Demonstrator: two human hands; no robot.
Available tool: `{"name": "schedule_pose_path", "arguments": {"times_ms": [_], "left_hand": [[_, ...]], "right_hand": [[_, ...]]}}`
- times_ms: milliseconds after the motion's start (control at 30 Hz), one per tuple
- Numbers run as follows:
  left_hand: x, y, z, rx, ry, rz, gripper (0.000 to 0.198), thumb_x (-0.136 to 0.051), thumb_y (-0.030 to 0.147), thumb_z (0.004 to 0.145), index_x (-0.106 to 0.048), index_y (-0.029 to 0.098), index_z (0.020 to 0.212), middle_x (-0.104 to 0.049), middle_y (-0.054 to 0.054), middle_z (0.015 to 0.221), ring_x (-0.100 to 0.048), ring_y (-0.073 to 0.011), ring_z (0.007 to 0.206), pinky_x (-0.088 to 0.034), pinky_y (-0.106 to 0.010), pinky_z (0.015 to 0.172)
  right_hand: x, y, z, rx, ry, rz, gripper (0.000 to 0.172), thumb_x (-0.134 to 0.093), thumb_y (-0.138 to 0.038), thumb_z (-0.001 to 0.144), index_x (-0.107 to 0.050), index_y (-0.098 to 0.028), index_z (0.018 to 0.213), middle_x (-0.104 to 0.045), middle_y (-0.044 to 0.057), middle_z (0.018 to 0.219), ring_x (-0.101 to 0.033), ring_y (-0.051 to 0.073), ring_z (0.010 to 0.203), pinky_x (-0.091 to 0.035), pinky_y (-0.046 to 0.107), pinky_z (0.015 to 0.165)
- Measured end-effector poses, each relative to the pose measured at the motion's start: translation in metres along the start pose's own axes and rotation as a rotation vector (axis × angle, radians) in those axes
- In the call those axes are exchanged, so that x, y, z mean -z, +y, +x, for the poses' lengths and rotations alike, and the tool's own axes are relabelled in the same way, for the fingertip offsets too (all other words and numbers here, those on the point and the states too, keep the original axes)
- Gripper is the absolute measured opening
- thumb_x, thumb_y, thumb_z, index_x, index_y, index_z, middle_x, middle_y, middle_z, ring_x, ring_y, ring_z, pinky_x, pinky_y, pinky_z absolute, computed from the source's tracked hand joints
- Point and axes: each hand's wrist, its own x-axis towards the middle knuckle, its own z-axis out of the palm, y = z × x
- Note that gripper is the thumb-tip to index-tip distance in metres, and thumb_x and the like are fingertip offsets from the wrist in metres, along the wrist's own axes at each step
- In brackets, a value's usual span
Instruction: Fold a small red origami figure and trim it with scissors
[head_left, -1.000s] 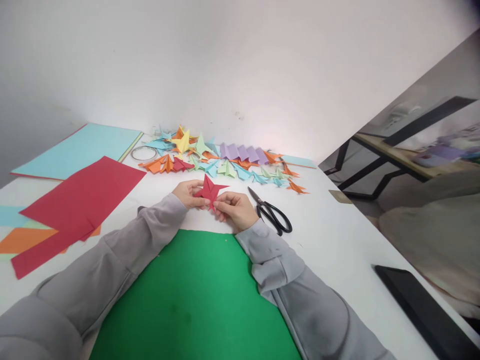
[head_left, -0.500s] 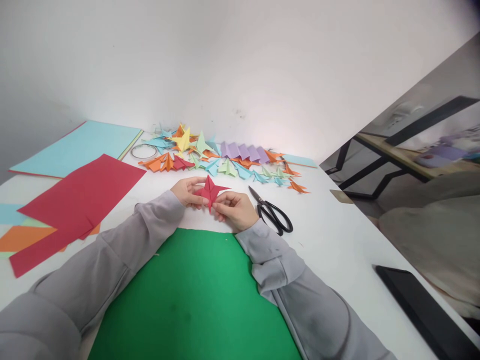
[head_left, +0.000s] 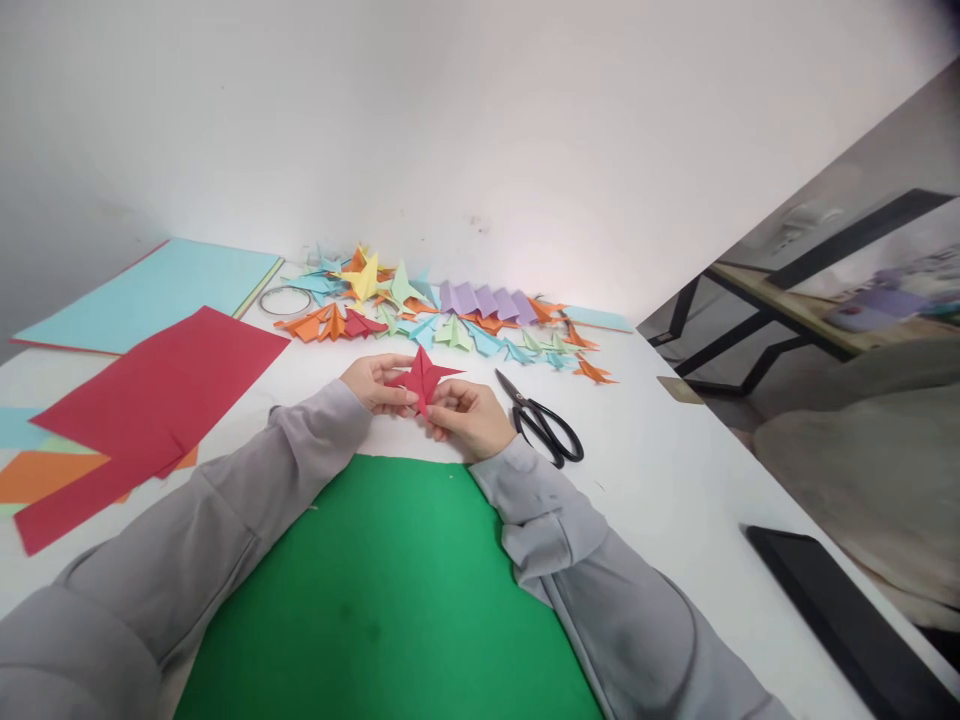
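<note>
Between my two hands is a red origami piece [head_left: 424,374] with pointed tips, held up just beyond the far edge of a green mat [head_left: 397,580]. My left hand [head_left: 381,384] pinches its left side, thumb in front and fingers behind. At its lower right, my right hand [head_left: 471,414] grips the paper between thumb and fingertips. Parts of the piece are hidden by my fingers. Close to the right hand lie scissors [head_left: 541,420] with black handles, blades pointing away.
Several folded paper pieces [head_left: 451,334] in many colours line the wall. Red paper sheets [head_left: 165,375] and a light blue sheet [head_left: 150,290] lie at left, near a wire ring [head_left: 285,300]. A black flat device [head_left: 840,610] rests at the table's right edge.
The red origami piece has turned slightly in my fingers, its top tip leaning a little to the right. Both hands keep their grip in nearly the same place.
</note>
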Motion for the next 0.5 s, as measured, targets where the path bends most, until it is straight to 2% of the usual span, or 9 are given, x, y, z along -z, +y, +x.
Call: {"name": "schedule_pose_path", "arguments": {"times_ms": [200,267,367,500], "left_hand": [[-0.0070,0.0002,-0.0001,-0.019,0.040,0.001,0.034,-0.078,0.008,0.049,-0.061,0.007,0.078,-0.067,-0.006,0.054,-0.063,-0.0154,0.047,-0.049,-0.022,0.041],[-0.0074,0.0000,0.0002,-0.022,0.069,-0.010,0.024,-0.076,0.009,0.052,-0.062,0.007,0.071,-0.066,-0.006,0.052,-0.063,-0.0157,0.046,-0.049,-0.022,0.042],[-0.0072,0.0000,0.0004,0.001,0.103,-0.024,0.015,-0.073,0.006,0.055,-0.062,0.006,0.065,-0.065,-0.008,0.049,-0.062,-0.0158,0.045,-0.050,-0.022,0.043],[-0.0088,0.0009,-0.0002,0.014,0.107,-0.035,0.013,-0.072,0.003,0.055,-0.062,0.006,0.064,-0.065,-0.007,0.050,-0.062,-0.0150,0.044,-0.050,-0.022,0.043]], "right_hand": [[-0.0017,0.0012,-0.0007,0.031,0.057,-0.004,0.031,-0.073,-0.037,0.058,-0.052,-0.017,0.068,-0.057,-0.004,0.047,-0.051,0.009,0.036,-0.041,0.020,0.036],[-0.0036,0.0028,-0.0015,0.100,0.089,-0.048,0.036,-0.074,-0.037,0.057,-0.048,-0.020,0.074,-0.057,-0.005,0.054,-0.052,0.010,0.041,-0.041,0.020,0.036],[-0.0068,0.0036,-0.0036,0.279,0.149,-0.207,0.042,-0.075,-0.034,0.059,-0.046,-0.023,0.086,-0.058,-0.003,0.069,-0.055,0.011,0.055,-0.040,0.019,0.038],[-0.0092,0.0008,-0.0067,0.446,0.175,-0.464,0.024,-0.066,-0.036,0.070,-0.056,-0.023,0.088,-0.059,0.003,0.084,-0.055,0.013,0.067,-0.041,0.021,0.044]]}}
